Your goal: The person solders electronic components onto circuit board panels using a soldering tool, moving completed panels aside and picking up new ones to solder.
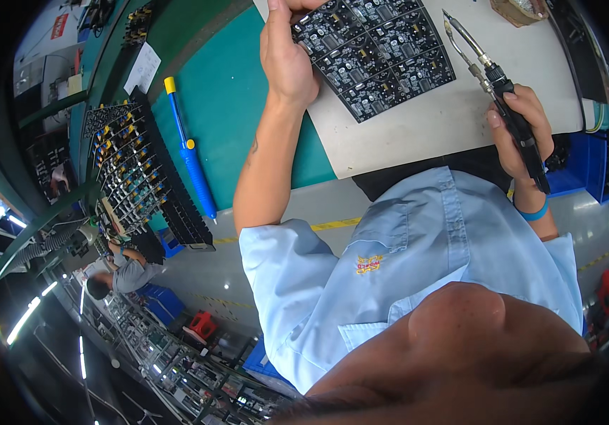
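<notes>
A black panel of several joined circuit boards point(382, 57) lies over a pale sheet point(361, 152) in front of me. My left hand point(292, 67) grips the panel at its upper left edge; some fingertips are cut off by the picture's top. In my right hand point(527, 131) is a black soldering iron point(520, 127) with a thin metal tube running beside its tip. The iron points up and to the left, its tip apart from the panel, near the panel's right edge.
A blue desoldering pump point(192, 166) with a yellow end rests on the green mat point(212, 85). Left of it stands a black rack point(177, 191) beside many components. A small open box point(520, 10) sits at the upper right, blue bins point(577, 173) lower. Another person point(131, 273) works farther left.
</notes>
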The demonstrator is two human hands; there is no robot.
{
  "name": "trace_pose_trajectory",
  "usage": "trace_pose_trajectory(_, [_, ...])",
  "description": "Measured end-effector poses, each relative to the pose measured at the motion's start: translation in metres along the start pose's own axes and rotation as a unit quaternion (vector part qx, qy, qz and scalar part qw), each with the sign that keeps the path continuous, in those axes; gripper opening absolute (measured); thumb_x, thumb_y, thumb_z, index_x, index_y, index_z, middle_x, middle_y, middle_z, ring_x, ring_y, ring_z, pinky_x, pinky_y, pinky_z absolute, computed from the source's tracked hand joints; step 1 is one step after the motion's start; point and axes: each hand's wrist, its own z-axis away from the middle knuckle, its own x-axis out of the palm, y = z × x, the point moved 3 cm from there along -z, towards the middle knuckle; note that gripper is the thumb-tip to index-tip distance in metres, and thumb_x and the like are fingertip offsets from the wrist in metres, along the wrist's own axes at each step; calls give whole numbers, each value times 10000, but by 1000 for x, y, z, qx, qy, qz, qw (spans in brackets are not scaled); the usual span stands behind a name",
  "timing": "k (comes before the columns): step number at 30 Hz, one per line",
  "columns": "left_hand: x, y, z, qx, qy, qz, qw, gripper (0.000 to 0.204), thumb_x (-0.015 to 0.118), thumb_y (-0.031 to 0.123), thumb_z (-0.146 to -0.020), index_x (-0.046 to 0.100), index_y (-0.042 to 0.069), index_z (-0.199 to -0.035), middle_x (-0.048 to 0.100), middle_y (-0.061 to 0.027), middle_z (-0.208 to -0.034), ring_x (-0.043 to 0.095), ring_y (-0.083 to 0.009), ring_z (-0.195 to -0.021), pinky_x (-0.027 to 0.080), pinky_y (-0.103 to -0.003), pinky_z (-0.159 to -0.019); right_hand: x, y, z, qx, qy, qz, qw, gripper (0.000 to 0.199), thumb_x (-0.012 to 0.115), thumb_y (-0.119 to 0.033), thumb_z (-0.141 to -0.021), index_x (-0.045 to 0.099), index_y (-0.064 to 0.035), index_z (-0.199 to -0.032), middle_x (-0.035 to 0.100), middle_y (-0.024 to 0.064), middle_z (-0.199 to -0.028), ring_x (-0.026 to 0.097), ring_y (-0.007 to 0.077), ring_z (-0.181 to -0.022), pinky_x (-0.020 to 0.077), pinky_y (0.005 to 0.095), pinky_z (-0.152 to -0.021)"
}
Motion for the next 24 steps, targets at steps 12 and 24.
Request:
trace_pose_trajectory(12, [3, -7, 2, -138, 208, 39, 968, 472, 404, 447, -1059, 624, 43, -957, 628, -69, -875, 583, -142, -754, 490, -257, -712, -2, 3, 4, -1, 3, 3, 1000, 403, 684, 124, -751, 625, 31, -1139, 649, 188, -1066, 628, 240, -834, 513, 298, -751])
trace_pose_trajectory(24, [-7, -14, 3, -166, 243, 12, 956, 447, 415, 432, -1058, 620, 46, -966, 618, -62, -866, 582, -133, -750, 489, -251, -700, 0, 3, 1, -18, -9, 2, 1000, 406, 702, 109, -754, 628, 31, -1146, 656, 192, -1083, 633, 235, -839, 516, 299, -760])
